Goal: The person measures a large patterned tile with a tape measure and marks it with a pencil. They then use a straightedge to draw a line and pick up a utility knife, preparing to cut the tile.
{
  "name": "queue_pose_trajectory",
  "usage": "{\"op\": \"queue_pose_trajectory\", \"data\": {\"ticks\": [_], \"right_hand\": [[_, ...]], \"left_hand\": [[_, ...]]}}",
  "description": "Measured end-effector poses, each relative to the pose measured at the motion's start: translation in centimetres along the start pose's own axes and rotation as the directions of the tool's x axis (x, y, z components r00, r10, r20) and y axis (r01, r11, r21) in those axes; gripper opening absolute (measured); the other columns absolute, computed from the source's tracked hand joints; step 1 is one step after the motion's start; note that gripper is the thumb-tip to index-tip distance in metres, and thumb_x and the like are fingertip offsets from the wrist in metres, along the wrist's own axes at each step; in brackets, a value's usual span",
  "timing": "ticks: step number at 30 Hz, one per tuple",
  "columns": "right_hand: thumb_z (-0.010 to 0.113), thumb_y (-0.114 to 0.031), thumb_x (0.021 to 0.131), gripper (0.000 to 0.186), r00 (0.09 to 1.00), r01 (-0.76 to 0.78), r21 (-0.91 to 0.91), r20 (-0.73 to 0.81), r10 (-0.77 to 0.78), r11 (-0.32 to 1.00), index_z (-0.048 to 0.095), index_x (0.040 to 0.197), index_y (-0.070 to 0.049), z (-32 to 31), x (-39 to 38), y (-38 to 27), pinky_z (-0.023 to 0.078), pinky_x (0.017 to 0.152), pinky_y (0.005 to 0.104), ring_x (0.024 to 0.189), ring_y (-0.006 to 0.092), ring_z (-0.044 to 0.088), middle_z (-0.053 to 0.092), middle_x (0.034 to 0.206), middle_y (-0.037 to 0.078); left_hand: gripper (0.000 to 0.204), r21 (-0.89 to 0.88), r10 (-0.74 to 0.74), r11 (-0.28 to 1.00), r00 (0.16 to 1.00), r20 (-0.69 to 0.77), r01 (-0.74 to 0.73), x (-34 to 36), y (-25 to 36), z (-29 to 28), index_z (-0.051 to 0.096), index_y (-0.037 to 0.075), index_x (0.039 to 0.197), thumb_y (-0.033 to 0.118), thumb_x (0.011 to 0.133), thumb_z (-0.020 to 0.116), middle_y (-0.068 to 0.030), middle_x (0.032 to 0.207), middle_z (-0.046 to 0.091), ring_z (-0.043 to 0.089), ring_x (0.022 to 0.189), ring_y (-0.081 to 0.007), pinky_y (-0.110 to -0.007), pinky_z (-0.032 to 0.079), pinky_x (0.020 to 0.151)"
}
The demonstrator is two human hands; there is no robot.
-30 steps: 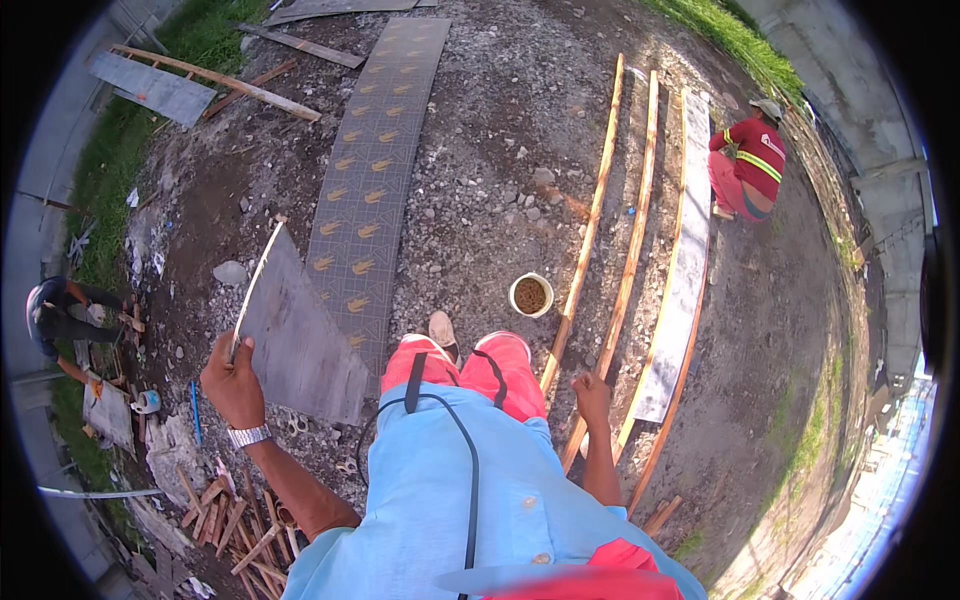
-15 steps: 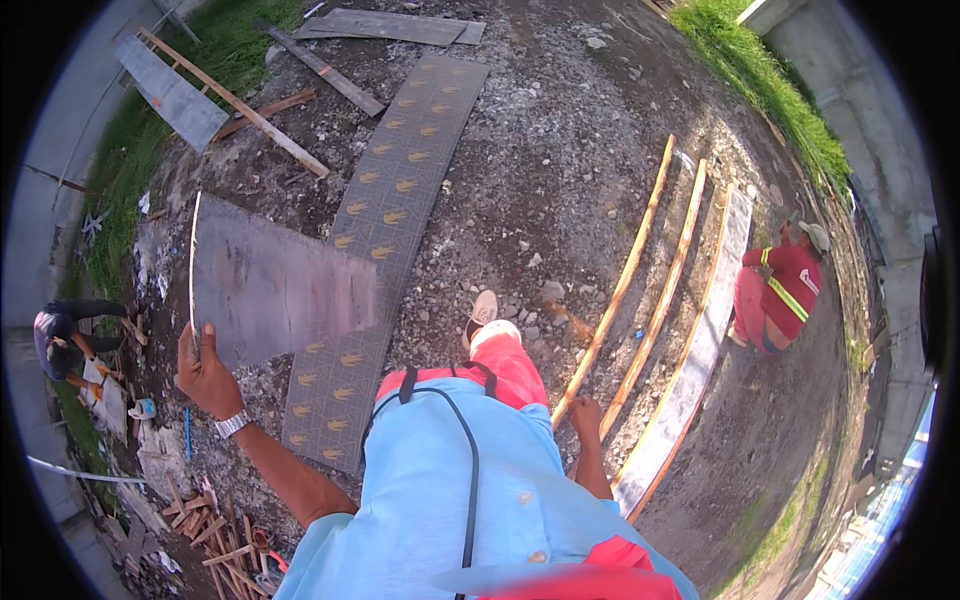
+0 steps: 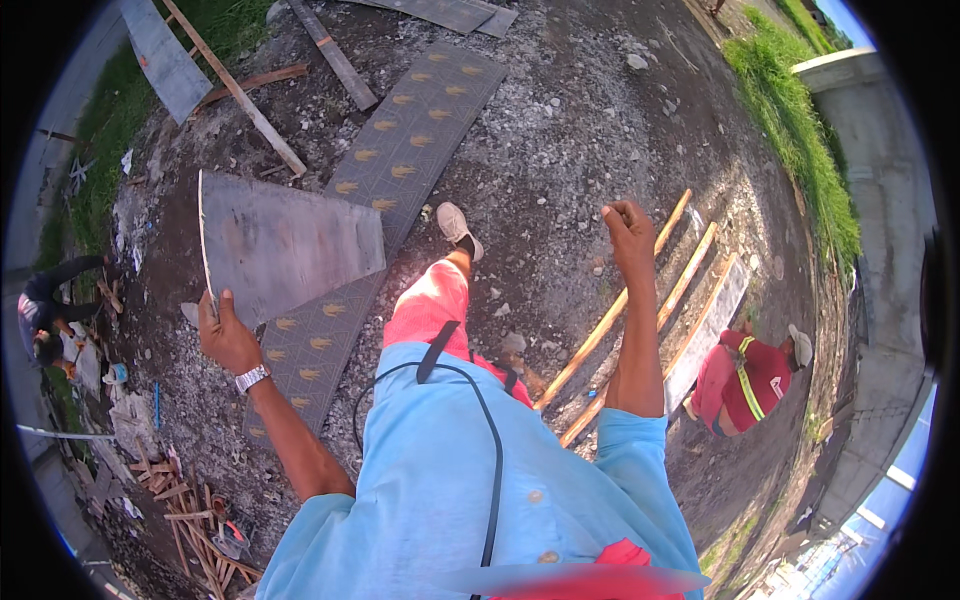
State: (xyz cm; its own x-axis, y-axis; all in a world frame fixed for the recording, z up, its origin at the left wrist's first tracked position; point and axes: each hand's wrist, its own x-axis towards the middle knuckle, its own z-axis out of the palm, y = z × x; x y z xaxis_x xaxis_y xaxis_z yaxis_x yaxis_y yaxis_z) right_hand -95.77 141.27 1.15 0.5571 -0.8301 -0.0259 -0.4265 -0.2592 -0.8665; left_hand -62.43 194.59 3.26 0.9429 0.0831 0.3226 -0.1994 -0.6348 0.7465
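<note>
1. Grey board (image 3: 290, 245), between nine and ten o'clock: held at its near-left corner by the left hand's (image 3: 228, 335) fingers, hiding part of the patterned panel (image 3: 440, 120) at eleven.
2. Right hand (image 3: 632, 235), two o'clock: fingers curled narrow; its forearm crosses wooden strips (image 3: 585, 343).
3. Crouching co-worker (image 3: 745, 385), towards four.

Grey panel (image 3: 290, 250) hides part of patterned board (image 3: 430, 120)

The left hand (image 3: 230, 338) covers the panel's near corner. Whether the right hand (image 3: 632, 235) pinches anything is too small to tell; its forearm (image 3: 638, 330) blocks stretches of two wooden strips (image 3: 588, 347). The blue shirt (image 3: 470, 450) conceals most of one leg. The crouching co-worker in red (image 3: 755, 390) hides their own hands, while those of the co-worker at far left (image 3: 42, 312) are indistinct. The upper edge crops grey boards (image 3: 440, 10); a red shape (image 3: 600, 583) blurs below.
</note>
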Motion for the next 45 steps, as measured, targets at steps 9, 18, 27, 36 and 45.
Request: {"op": "queue_pose_trajectory", "data": {"ticks": [9, 18, 27, 36, 45], "right_hand": [[0.073, -0.022, 0.089, 0.024, 0.815, -0.394, -0.469, 0.218, 0.536, 0.79, 0.067, 0.082, 0.0, 0.2, 11.8, 15.1, 0.045, 0.063, 0.0369, 0.066, 0.0157, 0.053, 0.057, 0.067, 0.005], [0.068, -0.013, 0.089, 0.018, 0.707, -0.607, -0.243, 0.271, 0.654, 0.757, 0.07, 0.08, 0.003, 0.4, 17.6, 13.9, 0.046, 0.059, 0.041, 0.061, 0.017, 0.057, 0.066, 0.068, 0.007], [0.074, -0.021, 0.092, 0.022, 0.62, -0.617, -0.302, 0.382, 0.685, 0.727, 0.063, 0.074, -0.013, 3.9, 51.1, 18.0, 0.032, 0.042, 0.0294, 0.049, 0.0074, 0.043, 0.052, 0.062, -0.005], [0.071, -0.025, 0.09, 0.018, 0.704, -0.356, -0.321, 0.525, 0.478, 0.878, 0.064, 0.081, -0.011, 6.8, 89.4, 12.9, 0.031, 0.04, 0.0281, 0.047, 0.0077, 0.042, 0.048, 0.062, -0.004], [0.074, -0.022, 0.094, 0.017, 0.739, -0.289, -0.138, 0.598, 0.312, 0.948, 0.066, 0.085, -0.01, 17.7, 106.6, 6.7, 0.029, 0.039, 0.0275, 0.047, 0.0066, 0.039, 0.047, 0.062, -0.005]], "left_hand": [[0.025, 0.201, -0.14, 0.969, 0.989, -0.05, 0.147, 14.9, 9.2, 15.5, 0.076, 0.003, 0.121, 0.017, 0.101, 0.073, -0.0085, 0.106, 0.08, 0.071, 0.091, -0.0173, -0.037, 0.055, 0.084], [0.03, 0.467, -0.152, 0.867, 0.985, -0.086, 0.174, 22.1, 14.5, 24.2, 0.071, 0.0, 0.11, 0.028, 0.1, 0.072, -0.0179, 0.091, 0.073, 0.067, 0.078, -0.0305, -0.044, 0.052, 0.076], [0.034, 0.6, -0.344, 0.672, 0.9, -0.267, 0.435, 23.5, 19.0, 31.6, 0.073, 0.002, 0.114, 0.032, 0.097, 0.072, -0.0235, 0.099, 0.075, 0.071, 0.089, -0.042, -0.052, 0.052, 0.08], [0.054, 0.501, -0.359, 0.344, 0.604, -0.712, 0.794, 19.2, 27.1, 43.8, 0.07, -0.002, 0.132, 0.04, 0.098, 0.07, -0.0287, 0.118, 0.075, 0.072, 0.108, -0.0477, -0.056, 0.055, 0.094], [0.063, 0.316, -0.289, 0.029, 0.31, -0.906, 0.948, 13.3, 29.5, 45.9, 0.066, -0.008, 0.137, 0.041, 0.098, 0.07, -0.0308, 0.126, 0.072, 0.071, 0.115, -0.046, -0.052, 0.054, 0.1]]}}
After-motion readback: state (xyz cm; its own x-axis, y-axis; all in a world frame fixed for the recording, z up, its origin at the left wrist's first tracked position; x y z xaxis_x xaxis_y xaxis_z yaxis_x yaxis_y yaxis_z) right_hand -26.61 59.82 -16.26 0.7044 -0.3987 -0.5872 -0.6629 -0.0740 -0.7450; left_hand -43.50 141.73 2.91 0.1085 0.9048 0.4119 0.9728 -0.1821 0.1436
